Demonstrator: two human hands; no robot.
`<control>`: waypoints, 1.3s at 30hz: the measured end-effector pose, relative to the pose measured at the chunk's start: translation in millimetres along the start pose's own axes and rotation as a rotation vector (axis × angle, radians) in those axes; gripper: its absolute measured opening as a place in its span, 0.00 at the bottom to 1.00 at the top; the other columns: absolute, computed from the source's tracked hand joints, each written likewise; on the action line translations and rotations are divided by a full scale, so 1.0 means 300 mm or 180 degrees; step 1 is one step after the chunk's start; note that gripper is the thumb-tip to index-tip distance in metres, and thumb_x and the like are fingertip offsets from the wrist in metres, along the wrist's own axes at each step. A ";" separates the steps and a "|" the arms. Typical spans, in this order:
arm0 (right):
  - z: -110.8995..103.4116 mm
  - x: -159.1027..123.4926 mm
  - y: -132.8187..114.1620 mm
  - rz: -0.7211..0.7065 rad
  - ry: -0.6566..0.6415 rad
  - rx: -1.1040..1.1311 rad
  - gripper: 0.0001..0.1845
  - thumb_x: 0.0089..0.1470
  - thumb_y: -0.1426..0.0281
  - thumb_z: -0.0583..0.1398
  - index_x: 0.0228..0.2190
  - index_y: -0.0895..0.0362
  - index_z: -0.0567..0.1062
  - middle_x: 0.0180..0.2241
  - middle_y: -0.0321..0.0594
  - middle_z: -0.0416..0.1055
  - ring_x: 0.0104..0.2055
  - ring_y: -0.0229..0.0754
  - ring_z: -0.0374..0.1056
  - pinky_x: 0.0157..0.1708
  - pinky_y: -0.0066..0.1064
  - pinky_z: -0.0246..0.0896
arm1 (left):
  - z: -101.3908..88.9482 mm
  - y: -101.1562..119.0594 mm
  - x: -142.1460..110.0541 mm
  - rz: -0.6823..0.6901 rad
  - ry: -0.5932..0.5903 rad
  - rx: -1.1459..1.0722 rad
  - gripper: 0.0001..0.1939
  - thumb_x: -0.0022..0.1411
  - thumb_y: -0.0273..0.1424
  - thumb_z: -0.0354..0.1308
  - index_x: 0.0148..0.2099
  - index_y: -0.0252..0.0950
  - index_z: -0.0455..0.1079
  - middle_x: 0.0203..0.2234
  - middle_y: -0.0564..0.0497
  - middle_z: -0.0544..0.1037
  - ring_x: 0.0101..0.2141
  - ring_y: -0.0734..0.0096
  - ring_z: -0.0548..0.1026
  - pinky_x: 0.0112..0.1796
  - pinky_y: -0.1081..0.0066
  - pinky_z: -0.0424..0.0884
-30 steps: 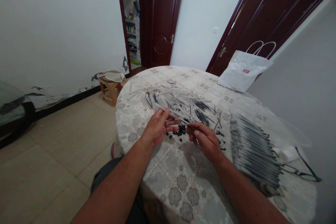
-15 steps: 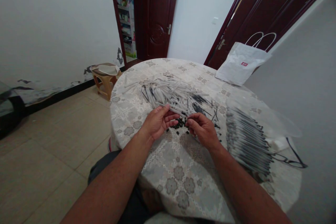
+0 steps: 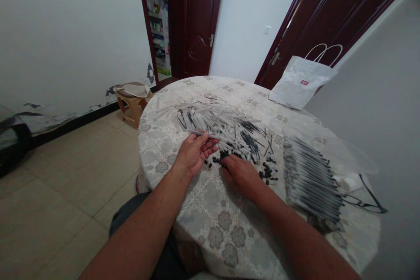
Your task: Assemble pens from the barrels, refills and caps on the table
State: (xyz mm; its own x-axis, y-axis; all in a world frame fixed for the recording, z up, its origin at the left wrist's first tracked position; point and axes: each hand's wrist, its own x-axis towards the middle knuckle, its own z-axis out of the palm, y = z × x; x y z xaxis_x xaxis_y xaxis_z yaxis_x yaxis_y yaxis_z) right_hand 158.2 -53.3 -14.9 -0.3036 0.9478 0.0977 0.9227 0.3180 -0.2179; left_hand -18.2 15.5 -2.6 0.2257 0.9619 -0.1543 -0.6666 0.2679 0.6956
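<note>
My left hand pinches a slim whitish pen barrel between thumb and forefinger, its other fingers loosely curled. Right of it, my right hand reaches down with bent fingers into a scatter of small black caps. Its fingertips are partly hidden, so whatever they pinch does not show. Beyond both hands spreads a loose heap of translucent white pen barrels. Thin black refills lie at the heap's right side. More black caps are strewn right of my right hand.
On the right of the round, cloth-covered table lies a stack of pens in neat rows. Beside it are eyeglasses. A white paper bag stands at the far edge. A stool is on the floor at left.
My right hand has moved away from the left hand's barrel, down and slightly left into the black caps. My left hand has shifted slightly left, still pinching the barrel.
</note>
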 end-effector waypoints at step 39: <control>0.018 0.027 0.051 0.0800 0.1471 0.3951 0.15 0.52 0.61 0.69 0.38 0.55 0.75 0.27 0.33 0.73 0.24 0.34 0.65 0.20 0.25 0.61 | 0.037 -0.046 -0.031 -0.0225 -0.0499 0.0288 0.17 0.60 0.32 0.69 0.44 0.37 0.64 0.38 0.46 0.82 0.36 0.63 0.83 0.37 0.66 0.81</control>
State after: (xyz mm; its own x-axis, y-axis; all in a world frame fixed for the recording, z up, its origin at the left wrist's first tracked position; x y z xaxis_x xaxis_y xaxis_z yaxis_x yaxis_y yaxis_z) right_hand 168.7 -40.6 -22.8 0.1748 0.9666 0.1877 0.0437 0.1828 -0.9822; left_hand -3.2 2.4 -3.1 0.3823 0.9188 -0.0987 -0.5803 0.3218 0.7482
